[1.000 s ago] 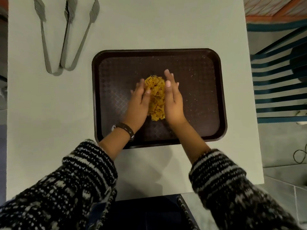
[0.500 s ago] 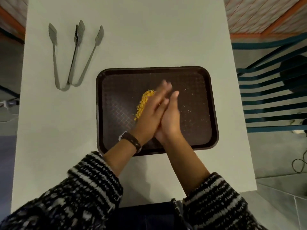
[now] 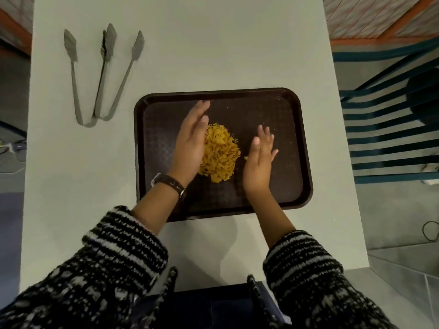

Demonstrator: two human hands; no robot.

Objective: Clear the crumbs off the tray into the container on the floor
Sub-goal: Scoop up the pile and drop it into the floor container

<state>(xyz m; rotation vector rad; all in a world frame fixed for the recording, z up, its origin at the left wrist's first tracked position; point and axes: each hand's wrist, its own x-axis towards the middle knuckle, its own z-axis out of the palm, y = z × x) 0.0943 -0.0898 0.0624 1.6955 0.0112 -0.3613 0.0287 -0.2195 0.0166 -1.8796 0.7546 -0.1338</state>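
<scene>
A dark brown tray (image 3: 237, 92) lay on the pale tabletop (image 3: 190, 43), with its long sides running left to right, and it was close to the near edge. The crumbs (image 3: 219, 154) were on the tray, a little left of its middle, as one heap of yellow flakes. Some very small specks were also scattered over the tray floor, mostly behind the heap and to the right of it. Both hands were spread, with the fingers straight and pointing away from the person, and neither of them pinched or held anything. The left hand (image 3: 190, 143) stood on its edge against the left side of the heap, and its palm touched the flakes. The right hand (image 3: 257, 162) was on the other side, just beside the heap, with a narrow strip of bare tray between them. One single flake lay in this strip, near the base of the right thumb. A dark watch (image 3: 169, 184) was around the left wrist. Both arms had knitted sleeves (image 3: 118, 252) with black and white stripes. Two pairs of metal tongs (image 3: 74, 79) lay on the far left part of the tabletop, well apart from the tray, with their joints touching or nearly touching. To the right of the tabletop, on the floor side, there was a piece of furniture with dark blue-green bars (image 3: 392, 179).
</scene>
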